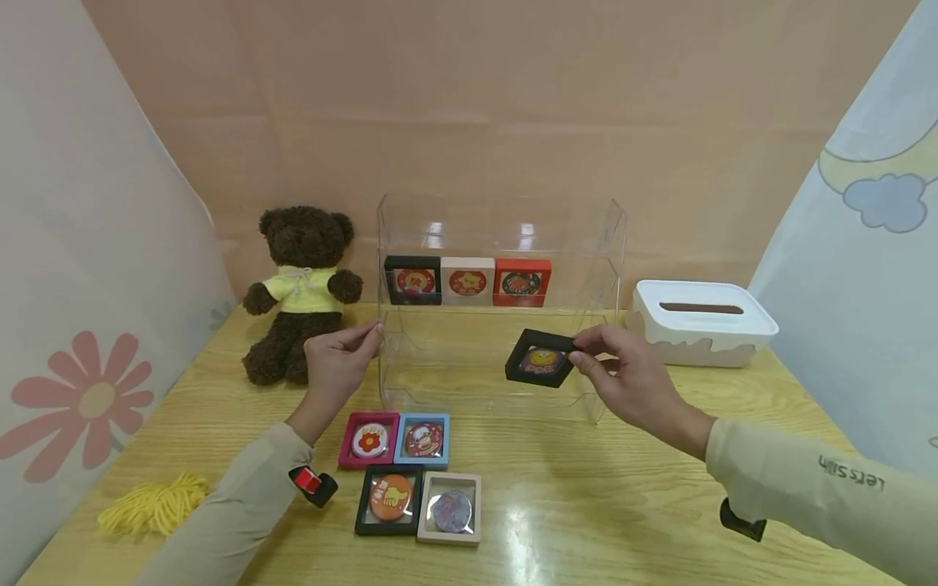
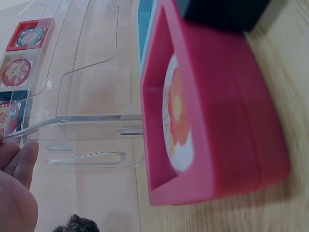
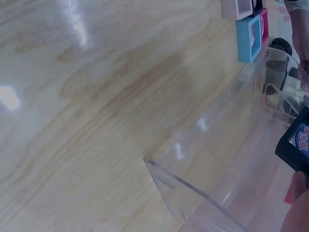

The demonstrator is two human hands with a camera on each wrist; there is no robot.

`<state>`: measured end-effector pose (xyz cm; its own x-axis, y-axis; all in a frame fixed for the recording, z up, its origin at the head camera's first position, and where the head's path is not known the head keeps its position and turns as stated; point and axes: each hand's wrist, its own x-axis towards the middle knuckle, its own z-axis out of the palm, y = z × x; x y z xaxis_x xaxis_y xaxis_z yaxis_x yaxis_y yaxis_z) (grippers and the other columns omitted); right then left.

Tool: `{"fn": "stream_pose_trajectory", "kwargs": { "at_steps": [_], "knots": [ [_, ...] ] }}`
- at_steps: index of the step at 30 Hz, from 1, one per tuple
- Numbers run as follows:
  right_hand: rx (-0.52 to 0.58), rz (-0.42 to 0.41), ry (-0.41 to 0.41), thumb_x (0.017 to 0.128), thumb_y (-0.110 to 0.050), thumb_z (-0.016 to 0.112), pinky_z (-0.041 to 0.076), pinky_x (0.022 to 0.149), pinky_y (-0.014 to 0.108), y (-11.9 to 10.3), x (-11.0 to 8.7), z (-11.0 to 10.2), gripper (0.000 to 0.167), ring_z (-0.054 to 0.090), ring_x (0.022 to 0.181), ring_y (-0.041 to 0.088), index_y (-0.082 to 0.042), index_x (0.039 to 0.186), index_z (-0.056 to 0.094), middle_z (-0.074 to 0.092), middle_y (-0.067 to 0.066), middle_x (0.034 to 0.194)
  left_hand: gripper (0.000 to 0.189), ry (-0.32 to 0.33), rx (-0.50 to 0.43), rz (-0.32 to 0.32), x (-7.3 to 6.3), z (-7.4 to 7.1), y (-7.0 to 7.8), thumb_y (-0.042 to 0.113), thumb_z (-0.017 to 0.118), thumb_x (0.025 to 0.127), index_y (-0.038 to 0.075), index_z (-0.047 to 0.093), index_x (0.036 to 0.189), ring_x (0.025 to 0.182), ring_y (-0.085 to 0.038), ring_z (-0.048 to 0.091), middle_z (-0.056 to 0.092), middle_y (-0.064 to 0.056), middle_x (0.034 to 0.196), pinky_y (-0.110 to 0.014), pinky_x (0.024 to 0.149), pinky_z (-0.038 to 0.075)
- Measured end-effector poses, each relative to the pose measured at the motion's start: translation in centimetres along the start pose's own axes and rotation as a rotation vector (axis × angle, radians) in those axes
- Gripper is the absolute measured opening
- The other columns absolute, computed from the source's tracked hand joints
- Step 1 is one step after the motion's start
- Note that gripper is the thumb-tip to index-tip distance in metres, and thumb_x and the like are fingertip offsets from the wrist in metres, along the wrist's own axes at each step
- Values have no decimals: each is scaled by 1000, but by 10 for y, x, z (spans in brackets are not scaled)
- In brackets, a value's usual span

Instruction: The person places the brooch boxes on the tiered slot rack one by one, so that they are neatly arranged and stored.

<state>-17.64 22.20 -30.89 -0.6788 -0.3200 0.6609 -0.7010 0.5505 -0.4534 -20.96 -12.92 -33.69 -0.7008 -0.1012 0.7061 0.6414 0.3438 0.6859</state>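
Observation:
Thumb and fingers of my right hand (image 1: 633, 378) pinch the right corner of a black square display frame (image 1: 516, 366) with a purple and yellow badge inside. It is held tilted in front of the lower tiers of a clear acrylic rack (image 1: 469, 399). My left hand (image 1: 340, 358) pinches the rack's left side edge, as the left wrist view also shows. On the rack's upper tier stand a black frame (image 1: 396, 297), a white frame (image 1: 467, 264) and a red frame (image 1: 523, 264) side by side, each with a round badge.
On the table before the rack lie a pink frame (image 1: 346, 443), a blue frame (image 1: 444, 439), another black frame (image 1: 364, 521) and a beige frame (image 1: 476, 513). A teddy bear (image 1: 304, 289) sits left, yellow yarn (image 1: 157, 505) lies front left, and a white tissue box (image 1: 696, 346) stands right.

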Motion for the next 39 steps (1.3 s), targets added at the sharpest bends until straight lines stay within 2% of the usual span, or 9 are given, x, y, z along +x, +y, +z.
{"fn": "stream_pose_trajectory", "kwargs": {
  "at_steps": [4, 9, 14, 20, 25, 31, 39],
  "knots": [
    [-53, -8, 21, 78, 12, 71, 53, 60, 15, 4, 8, -9, 23, 65, 77, 16, 1, 96, 64, 66, 7, 89, 9, 3, -1, 4, 0, 0, 1, -8, 68, 83, -15, 70, 89, 57, -33, 66, 68, -22, 76, -14, 56, 52],
    [-136, -63, 94, 76, 13, 73, 51, 60, 11, 7, 21, -21, 22, 65, 76, 13, 1, 92, 66, 66, 6, 86, 9, 6, -9, 9, 0, 0, 2, -8, 67, 83, -15, 70, 89, 57, -31, 66, 68, -22, 76, -14, 55, 52],
    [-163, -92, 137, 76, 14, 72, 49, 61, 9, 10, 31, -32, 19, 62, 77, 1, 3, 91, 66, 66, 6, 84, 9, 7, -12, 2, -1, 0, 0, -8, 68, 83, -15, 70, 89, 57, -26, 67, 68, -22, 77, -15, 55, 52],
    [-219, -114, 168, 77, 12, 72, 47, 64, 6, 15, 42, -43, 17, 58, 79, -8, 4, 90, 66, 68, 8, 82, 10, -2, -25, -7, -1, 0, 1, -8, 67, 84, -16, 70, 89, 58, -31, 67, 68, -23, 79, -16, 56, 53],
    [-212, -103, 164, 80, 12, 69, 46, 66, 4, 14, 52, -52, 15, 54, 81, -15, 6, 93, 64, 69, 12, 83, 9, 4, -5, -4, 0, 0, 2, -8, 68, 83, -15, 70, 89, 57, -29, 67, 68, -22, 78, -14, 55, 52],
    [-211, -75, 172, 82, 10, 67, 46, 66, 4, 15, 64, -61, 13, 55, 77, -14, 7, 95, 64, 69, 13, 83, 10, -3, -13, -14, 0, 0, 2, -7, 67, 84, -15, 70, 90, 58, -23, 68, 68, -22, 79, -15, 56, 52],
    [-252, -89, 209, 83, 9, 67, 44, 66, 3, 17, 77, -68, 11, 52, 77, -18, 9, 93, 64, 69, 15, 81, 11, -3, -28, -19, 0, 0, 2, -7, 67, 84, -16, 69, 90, 60, -31, 67, 68, -23, 81, -16, 56, 53]
  ]
}}
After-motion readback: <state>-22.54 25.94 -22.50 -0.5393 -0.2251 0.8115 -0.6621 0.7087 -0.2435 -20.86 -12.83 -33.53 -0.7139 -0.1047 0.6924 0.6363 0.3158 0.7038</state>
